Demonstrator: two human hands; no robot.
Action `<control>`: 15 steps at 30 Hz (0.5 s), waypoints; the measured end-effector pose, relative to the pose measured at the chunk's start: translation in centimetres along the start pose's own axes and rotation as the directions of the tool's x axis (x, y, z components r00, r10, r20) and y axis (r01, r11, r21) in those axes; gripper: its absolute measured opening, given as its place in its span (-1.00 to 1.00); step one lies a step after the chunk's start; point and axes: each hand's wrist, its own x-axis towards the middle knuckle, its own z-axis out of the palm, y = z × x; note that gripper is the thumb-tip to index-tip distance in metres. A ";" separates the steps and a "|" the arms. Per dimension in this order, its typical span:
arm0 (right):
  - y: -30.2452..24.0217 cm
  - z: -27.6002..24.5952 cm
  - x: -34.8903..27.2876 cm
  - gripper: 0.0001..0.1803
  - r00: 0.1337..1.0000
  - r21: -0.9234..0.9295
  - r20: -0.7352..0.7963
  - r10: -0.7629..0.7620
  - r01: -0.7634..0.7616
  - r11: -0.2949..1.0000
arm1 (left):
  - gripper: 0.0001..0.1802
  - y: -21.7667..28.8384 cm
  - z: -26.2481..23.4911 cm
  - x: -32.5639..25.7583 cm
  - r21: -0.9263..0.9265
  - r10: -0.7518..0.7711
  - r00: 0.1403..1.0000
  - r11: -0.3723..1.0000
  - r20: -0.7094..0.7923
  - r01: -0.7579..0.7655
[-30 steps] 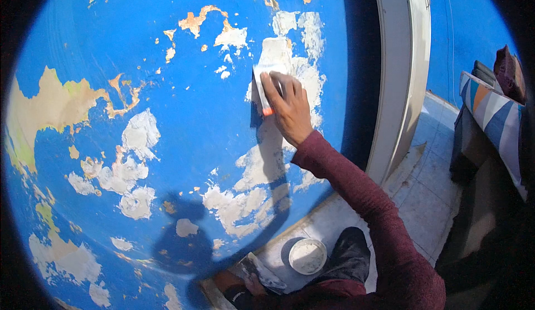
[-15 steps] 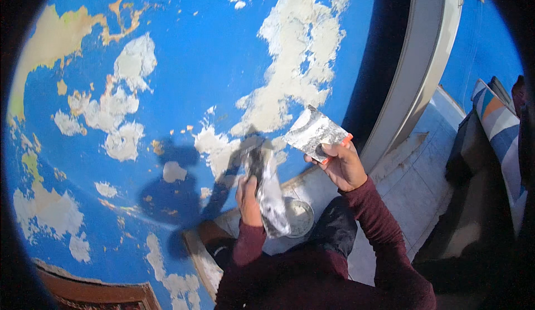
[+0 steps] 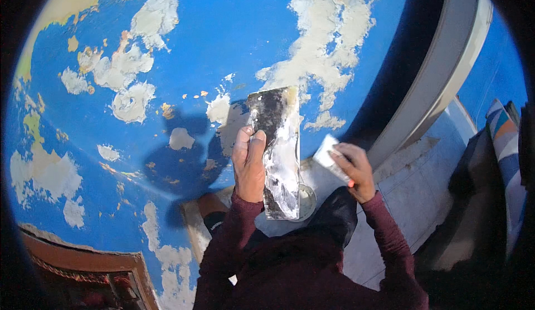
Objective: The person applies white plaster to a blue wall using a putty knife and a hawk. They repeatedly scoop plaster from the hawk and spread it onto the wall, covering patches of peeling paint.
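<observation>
My left hand [image 3: 249, 168] grips a long, dark rectangular board [image 3: 273, 115] by its left edge, thumb on its face. White filler paste is smeared over the board's lower and right parts. To the right, my right hand [image 3: 356, 171] is closed on a putty knife [image 3: 329, 157] with a wide blade coated in white paste and a bit of orange at its edge. The knife is apart from the board and slightly blurred. Behind both stands a blue wall [image 3: 223, 37] with rough whitish filler patches [image 3: 329, 37].
A round bucket [image 3: 306, 201] sits on the floor below the board, partly hidden by it. A pale door frame [image 3: 440, 70] rises at the right. Beyond it lie dark furniture and a patterned cloth [image 3: 506, 143]. A brown wooden frame [image 3: 89, 254] is at lower left.
The board has swung from a tilted, edge-on pose to facing me upright. My right hand has moved down and slightly right, turning the putty knife. The view has shifted too.
</observation>
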 end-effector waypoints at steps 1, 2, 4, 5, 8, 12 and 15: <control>0.0 -0.6 0.3 -0.49 0.997 -0.029 -0.071 0.032 -0.034 0.999 | -0.83 0.1 0.2 0.1 -0.025 0.020 1.000 1.000 0.000 -0.020; -0.6 -1.8 1.5 -0.47 0.996 -0.067 -0.084 -0.029 0.023 0.997 | -0.86 0.3 0.3 -0.1 -0.007 0.015 1.000 1.000 -0.006 -0.015; -2.8 -4.0 4.7 -0.48 0.985 -0.076 0.026 -0.169 0.170 0.983 | -0.86 0.5 -0.3 0.0 0.043 0.041 0.999 0.998 0.031 -0.042; -3.7 -4.5 6.0 -0.49 0.968 -0.072 0.081 -0.237 0.243 0.967 | -0.86 0.7 -0.7 -0.1 0.069 0.051 0.998 0.996 0.048 -0.054; -4.2 -5.5 8.3 -0.49 0.900 -0.119 0.271 -0.341 0.383 0.916 | -0.84 1.1 -0.1 -0.1 0.076 0.042 0.997 0.996 0.067 -0.047; -4.3 -5.7 8.6 -0.56 0.857 -0.177 0.419 -0.300 0.400 0.899 | -0.80 1.0 -0.5 0.3 0.129 0.103 0.994 0.986 0.024 -0.106; 0.0 -5.9 5.4 -0.56 0.882 -0.331 0.460 -0.100 0.275 0.903 | -0.70 0.7 -1.8 1.0 0.349 0.197 0.980 0.920 -0.025 -0.177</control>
